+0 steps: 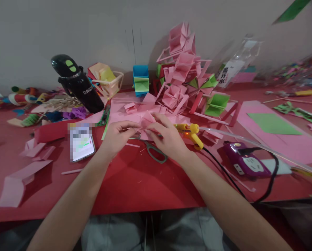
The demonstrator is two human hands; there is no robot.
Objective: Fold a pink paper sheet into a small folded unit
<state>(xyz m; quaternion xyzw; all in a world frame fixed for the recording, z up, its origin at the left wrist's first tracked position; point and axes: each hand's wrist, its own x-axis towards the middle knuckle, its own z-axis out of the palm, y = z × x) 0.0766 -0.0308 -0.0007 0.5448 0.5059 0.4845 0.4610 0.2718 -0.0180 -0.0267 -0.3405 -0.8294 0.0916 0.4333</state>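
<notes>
Between my two hands is a small folded piece of pink paper (147, 119), held above the red table. My left hand (119, 135) pinches its left side with thumb and forefinger. On the other side, the fingers of my right hand (166, 134) are closed on the same paper. Scissors (157, 154) lie below my hands, their grey handle showing and the blades mostly covered. Just right of my right hand rests a yellow hot glue gun (194, 134) with a small orange light lit and a clear glue stick in its back.
Behind my hands rises a pile of pink folded-paper pieces (180, 68). A black bottle (80, 85), a phone (81, 143) and a green cutter (105, 115) are at left. A purple power socket (246, 160) with a black cable and green paper (273, 123) lie at right.
</notes>
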